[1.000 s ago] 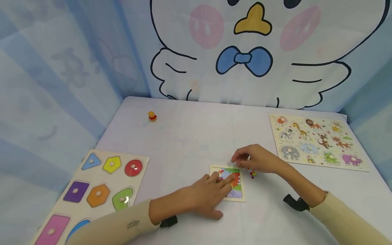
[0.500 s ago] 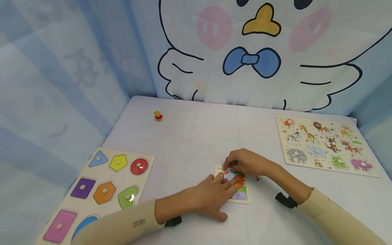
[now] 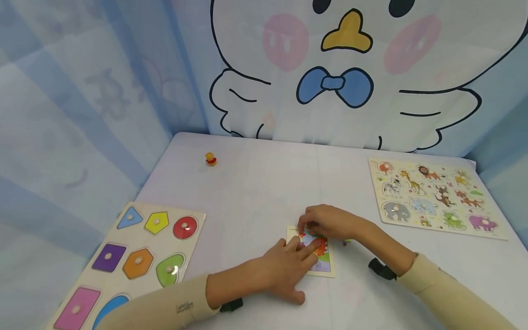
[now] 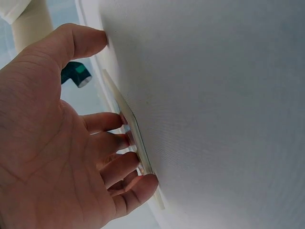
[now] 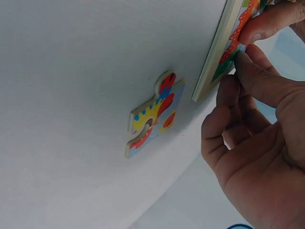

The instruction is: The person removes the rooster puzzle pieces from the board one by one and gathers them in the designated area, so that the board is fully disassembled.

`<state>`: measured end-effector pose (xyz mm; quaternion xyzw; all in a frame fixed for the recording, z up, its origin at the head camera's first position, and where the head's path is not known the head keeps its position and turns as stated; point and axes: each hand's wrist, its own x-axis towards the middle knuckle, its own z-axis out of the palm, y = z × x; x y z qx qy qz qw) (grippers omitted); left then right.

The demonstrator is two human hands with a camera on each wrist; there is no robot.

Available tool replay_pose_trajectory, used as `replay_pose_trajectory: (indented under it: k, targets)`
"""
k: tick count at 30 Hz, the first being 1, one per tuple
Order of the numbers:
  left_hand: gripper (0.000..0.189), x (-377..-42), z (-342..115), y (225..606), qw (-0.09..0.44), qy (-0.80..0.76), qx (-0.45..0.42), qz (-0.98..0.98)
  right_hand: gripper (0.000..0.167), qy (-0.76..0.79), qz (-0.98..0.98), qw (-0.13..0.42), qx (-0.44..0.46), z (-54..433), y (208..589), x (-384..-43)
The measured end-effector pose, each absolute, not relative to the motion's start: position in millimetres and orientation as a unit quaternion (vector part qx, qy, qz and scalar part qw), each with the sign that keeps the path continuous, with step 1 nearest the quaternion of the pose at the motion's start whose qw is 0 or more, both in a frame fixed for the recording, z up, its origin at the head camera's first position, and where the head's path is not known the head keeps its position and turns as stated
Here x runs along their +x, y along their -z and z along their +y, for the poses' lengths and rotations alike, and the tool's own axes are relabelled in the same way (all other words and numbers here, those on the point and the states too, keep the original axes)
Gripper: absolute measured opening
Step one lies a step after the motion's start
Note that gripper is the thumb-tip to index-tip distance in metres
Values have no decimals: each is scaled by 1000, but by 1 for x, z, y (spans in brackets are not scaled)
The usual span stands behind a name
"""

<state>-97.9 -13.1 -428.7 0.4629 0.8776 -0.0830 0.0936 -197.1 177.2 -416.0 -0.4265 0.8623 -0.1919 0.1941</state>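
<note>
A small framed jigsaw puzzle (image 3: 324, 266) with a bright picture lies on the table, partly covered by both hands. My left hand (image 3: 284, 270) is spread over its left side, the fingertips resting on the picture and the thumb apart on the cloth. At its top edge my right hand (image 3: 332, 221) bends its fingers, and the right thumb (image 5: 259, 78) touches the picture near a green part. Whether these fingertips pinch a piece is hidden. A loose jigsaw piece (image 5: 155, 114), yellow, red and blue, lies on the cloth right of the frame, mostly covered by the right wrist in the head view.
A knobbed shape board (image 3: 136, 247) lies at the left, partly under the left sleeve. An animal peg board (image 3: 439, 198) is at the back right. Near the far left edge stands a small yellow and red figure (image 3: 211, 159). A printed curtain (image 3: 284, 114) hangs behind the table.
My right hand has moved left from beside the puzzle frame onto its top edge, its wrist now over the loose piece. The left hand stays on the puzzle. The head view has shifted slightly.
</note>
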Motion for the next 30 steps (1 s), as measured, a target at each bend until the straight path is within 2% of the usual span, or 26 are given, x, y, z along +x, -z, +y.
replay_pose_trajectory:
  k: [5, 9, 18, 21, 27, 30]
  targets:
    - [67, -97, -12, 427, 89, 91, 460, 879, 26, 167, 863, 198, -434, 173, 415, -196]
    - [69, -96, -11, 425, 106, 94, 456, 878, 26, 149, 867, 202, -431, 172, 416, -193]
    - [79, -96, -10, 425, 115, 95, 451, 880, 34, 172, 872, 196, -414, 179, 415, -186]
    - [78, -95, -11, 424, 114, 100, 450, 880, 30, 205, 870, 195, -403, 182, 417, -187]
    - [72, -95, -10, 424, 103, 102, 453, 880, 10, 257, 868, 218, -363, 191, 419, -192]
    - [71, -95, -10, 425, 105, 99, 453, 880, 7, 263, 867, 223, -360, 194, 421, -193]
